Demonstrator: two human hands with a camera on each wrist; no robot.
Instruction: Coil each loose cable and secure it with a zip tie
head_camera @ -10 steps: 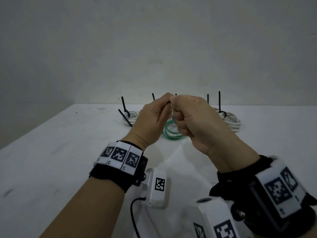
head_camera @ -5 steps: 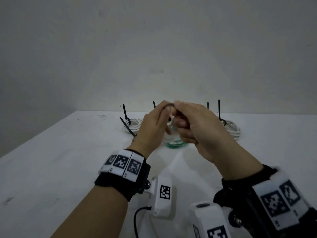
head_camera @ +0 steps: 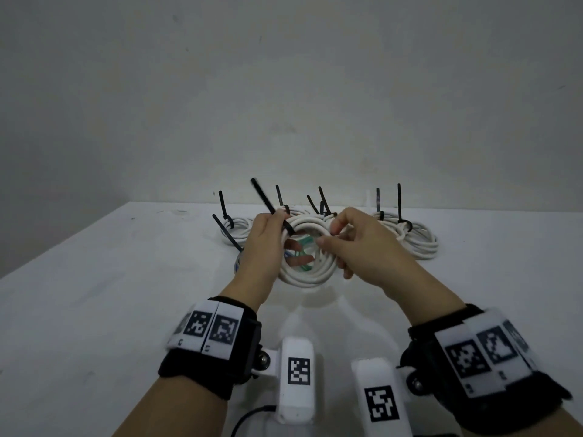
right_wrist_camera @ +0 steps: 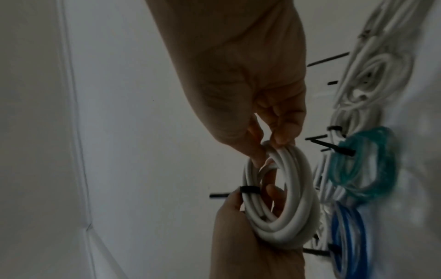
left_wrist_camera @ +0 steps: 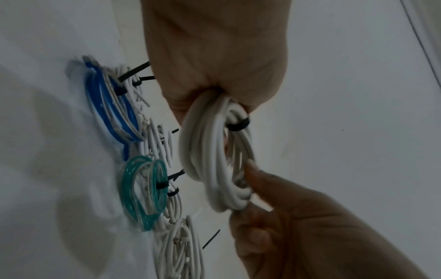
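I hold a coiled white cable (head_camera: 303,275) upright above the table with both hands. My left hand (head_camera: 284,228) grips its upper left, where a black zip tie (head_camera: 268,203) wraps the strands; the tie's long tail sticks up and to the left. The band (left_wrist_camera: 238,125) sits just below my left fingers in the left wrist view and shows in the right wrist view as the band (right_wrist_camera: 249,189). My right hand (head_camera: 328,238) pinches the coil's right side between thumb and fingertips (right_wrist_camera: 281,139).
Several tied coils lie along the table's far edge by the wall: white coils at the left (head_camera: 235,230) and right (head_camera: 416,244), a teal coil (left_wrist_camera: 143,188) and a blue coil (left_wrist_camera: 112,109) behind the held one. Their black tie tails stand upright.
My hands were pressed together at the zip tie; they have now moved apart to either side of the coil, and the white coil and the tie's tail show.
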